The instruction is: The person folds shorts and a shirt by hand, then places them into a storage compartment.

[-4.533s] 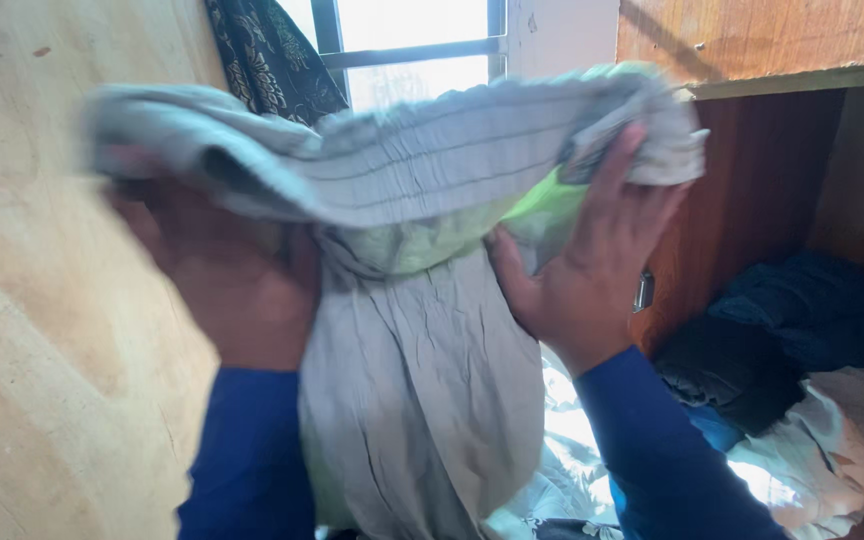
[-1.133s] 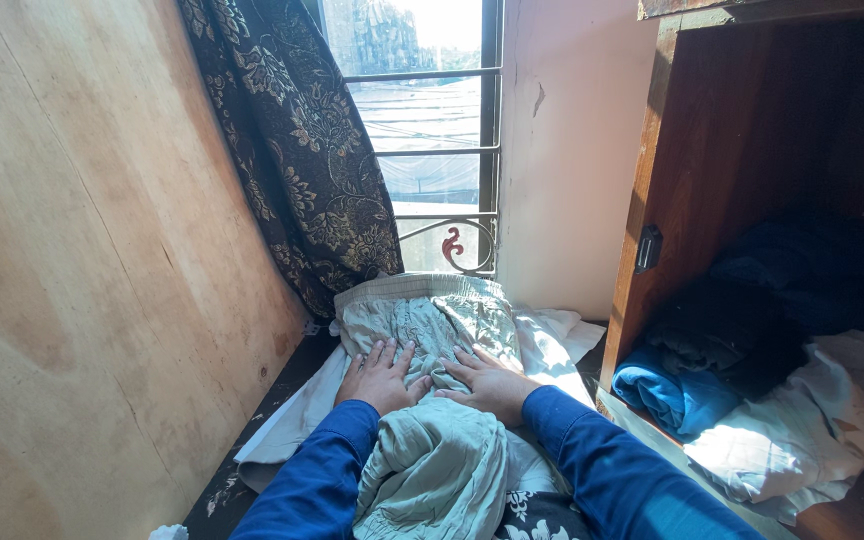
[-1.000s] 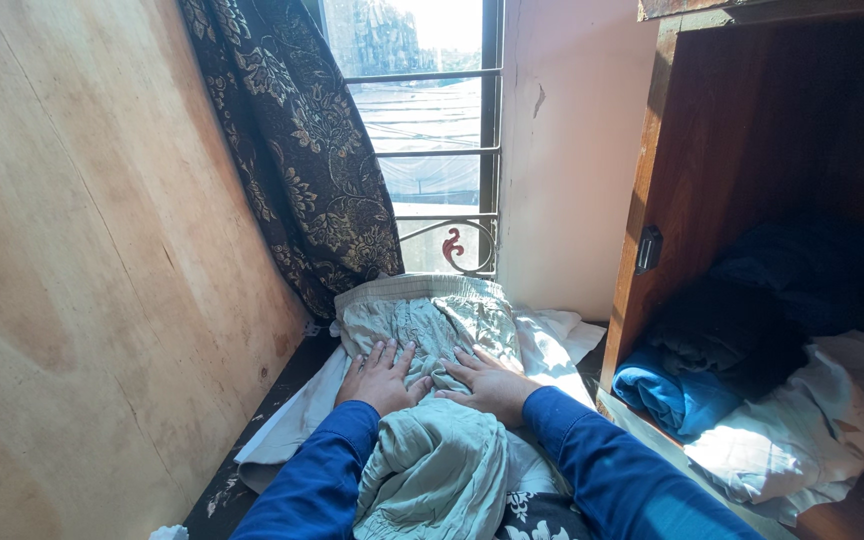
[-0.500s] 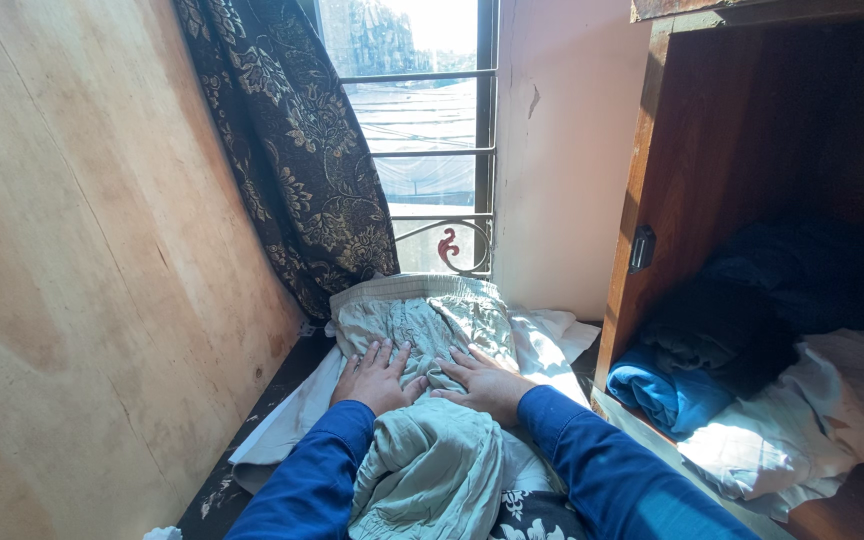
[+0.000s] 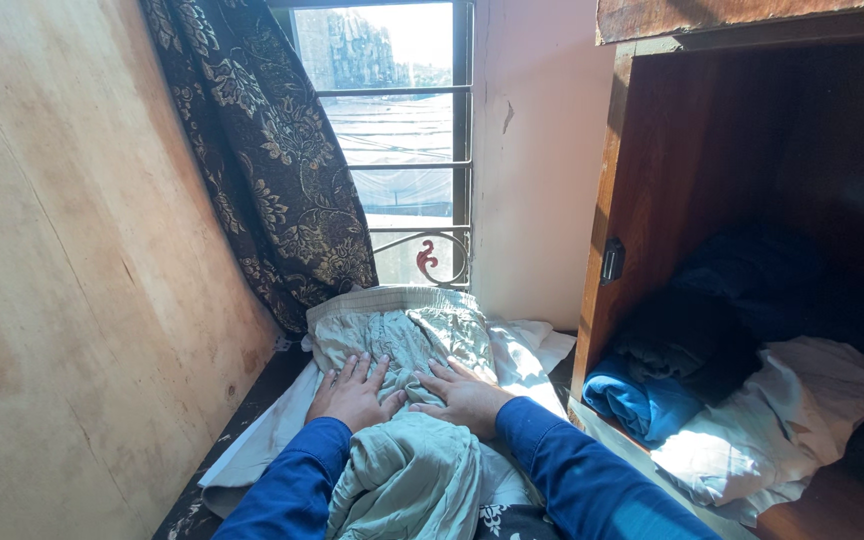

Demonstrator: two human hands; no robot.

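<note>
A pale grey-green garment (image 5: pixel 402 335) with a striped elastic waistband lies flat below the window, its waistband end toward the glass. My left hand (image 5: pixel 352 393) rests palm-down on its near left part with fingers spread. My right hand (image 5: pixel 464 397) presses flat beside it, fingers pointing left. Both wrists wear blue sleeves. The garment's lower part (image 5: pixel 407 480) bunches up between my forearms. A white cloth (image 5: pixel 527 350) lies under the garment.
A plywood wall (image 5: pixel 72 300) stands at the left. A dark floral curtain (image 5: pixel 262 170) hangs by the barred window (image 5: pixel 392 150). At the right, an open wooden cabinet (image 5: pixel 617 200) holds blue (image 5: pixel 642 405), dark and white (image 5: pixel 782 420) clothes.
Earlier I held the garment up in front of me with both hands; it now lies flat under my palms. In the last second the view shifted slightly right; the hands stayed put.
</note>
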